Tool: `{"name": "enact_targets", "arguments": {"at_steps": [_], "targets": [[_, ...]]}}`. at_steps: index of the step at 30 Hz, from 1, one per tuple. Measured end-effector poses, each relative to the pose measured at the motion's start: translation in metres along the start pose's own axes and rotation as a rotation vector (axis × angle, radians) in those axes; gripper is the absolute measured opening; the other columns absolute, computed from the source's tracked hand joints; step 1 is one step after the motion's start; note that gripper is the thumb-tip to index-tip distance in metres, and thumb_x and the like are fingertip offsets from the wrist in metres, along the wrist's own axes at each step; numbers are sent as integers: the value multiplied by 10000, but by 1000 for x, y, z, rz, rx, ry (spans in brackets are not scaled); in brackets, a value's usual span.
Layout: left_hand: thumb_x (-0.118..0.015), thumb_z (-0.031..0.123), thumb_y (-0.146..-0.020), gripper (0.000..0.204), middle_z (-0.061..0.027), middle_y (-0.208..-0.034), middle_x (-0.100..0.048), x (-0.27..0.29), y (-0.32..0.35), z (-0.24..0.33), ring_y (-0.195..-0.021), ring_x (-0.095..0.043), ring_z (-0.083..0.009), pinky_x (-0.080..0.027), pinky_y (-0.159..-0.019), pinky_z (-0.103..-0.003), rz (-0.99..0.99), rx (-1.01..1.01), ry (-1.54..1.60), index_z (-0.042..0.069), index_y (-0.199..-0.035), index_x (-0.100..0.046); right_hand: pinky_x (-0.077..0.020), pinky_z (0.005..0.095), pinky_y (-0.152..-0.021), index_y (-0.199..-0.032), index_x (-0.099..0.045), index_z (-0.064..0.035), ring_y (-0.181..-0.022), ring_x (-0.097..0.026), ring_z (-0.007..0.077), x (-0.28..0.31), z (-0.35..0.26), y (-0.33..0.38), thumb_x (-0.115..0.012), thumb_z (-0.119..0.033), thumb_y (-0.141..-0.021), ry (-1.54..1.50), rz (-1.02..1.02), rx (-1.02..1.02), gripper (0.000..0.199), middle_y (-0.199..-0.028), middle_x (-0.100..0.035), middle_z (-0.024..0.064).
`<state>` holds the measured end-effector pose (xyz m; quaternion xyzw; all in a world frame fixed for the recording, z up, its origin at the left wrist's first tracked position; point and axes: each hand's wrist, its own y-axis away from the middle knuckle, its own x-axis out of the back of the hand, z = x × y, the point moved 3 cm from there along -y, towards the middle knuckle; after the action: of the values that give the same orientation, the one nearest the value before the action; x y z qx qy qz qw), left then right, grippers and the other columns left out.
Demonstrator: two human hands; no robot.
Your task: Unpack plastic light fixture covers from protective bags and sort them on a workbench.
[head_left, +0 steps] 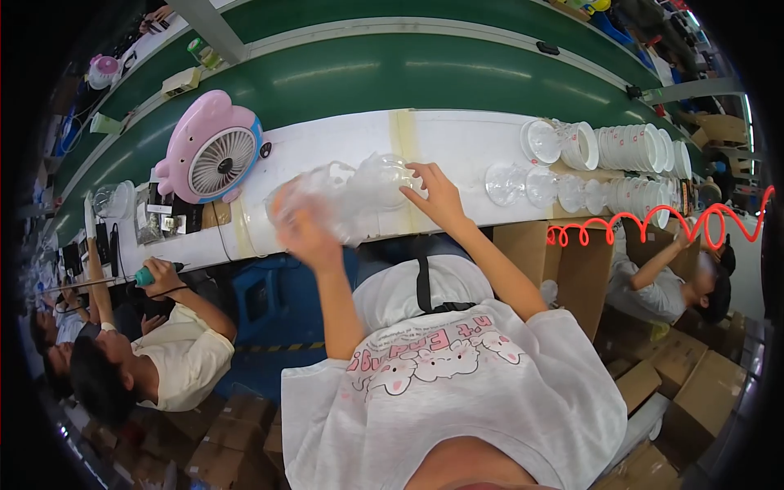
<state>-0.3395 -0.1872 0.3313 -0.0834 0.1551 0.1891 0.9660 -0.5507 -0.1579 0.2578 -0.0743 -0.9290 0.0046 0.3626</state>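
In front of me on the white bench lie clear plastic pieces: a blurred, crinkled one (331, 177) at the left and a rounded, see-through one (384, 175) beside it. My left hand (306, 233) is over the left piece, smeared by motion; its fingers cannot be made out. At the right edge of the rounded piece is my right hand (438, 196), thumb and fingers apart, fingertips close to or touching the rim. To the left stands a pink animal-shaped fan (208, 151) with a blue rim and a grey grille.
Rows of clear plastic covers (506, 184) and stacked white rings (629, 149) stand at the right of the bench. An open cardboard box (523, 247) is below them. A red coiled hose (645, 222) hangs nearby. A co-worker at left holds a teal tool (145, 276); another person sits at right.
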Motion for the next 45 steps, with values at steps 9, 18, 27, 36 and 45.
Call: {"name": "enact_targets", "arguments": {"at_steps": [9, 18, 27, 36, 45], "targets": [[-405, 258, -813, 400, -141, -935, -503, 170, 12, 52, -803, -491, -252, -400, -628, -357, -17, -108, 342, -42, -1076, -442, -427, 330, -505, -906, -487, -88, -653, -554, 226, -39, 15, -30, -550, -372, -770, 544, -153, 220, 321, -679, -533, 57], [-403, 366, -849, 440, -100, -1045, -530, 184, 16, 51, -819, -530, -203, -436, -656, -309, 230, -107, 58, 24, -1123, -446, -425, 315, -476, -867, -538, -37, -582, -545, 237, 29, -40, -15, -632, -221, -729, 158, 52, 461, 249, -704, -548, 113], [-406, 336, -849, 399, -79, -931, -526, 158, -2, 37, -811, -519, -176, -434, -692, -266, 68, -131, -43, 6, -1066, -467, -386, 259, -452, -919, -555, -84, -580, -482, 176, 113, -104, 12, -669, -149, -658, 195, -36, 866, 292, -693, -510, 19], [-406, 330, -846, 412, -80, -902, -508, 131, -12, 32, -790, -500, -158, -412, -659, -245, -32, -89, -72, -19, -1056, -467, -388, 300, -469, -842, -524, -44, -493, -482, 206, 155, -75, 3, -606, -208, -756, 281, 74, 182, 203, -641, -520, 109], [-387, 308, -867, 391, -90, -893, -508, 124, -14, 17, -788, -488, -147, -400, -679, -224, -63, 12, -35, -45, -1011, -472, -441, 362, -578, -651, -592, 18, -566, -560, 284, 207, 30, -48, -438, -381, -801, 452, -319, -318, 454, -592, -569, 147]]}}
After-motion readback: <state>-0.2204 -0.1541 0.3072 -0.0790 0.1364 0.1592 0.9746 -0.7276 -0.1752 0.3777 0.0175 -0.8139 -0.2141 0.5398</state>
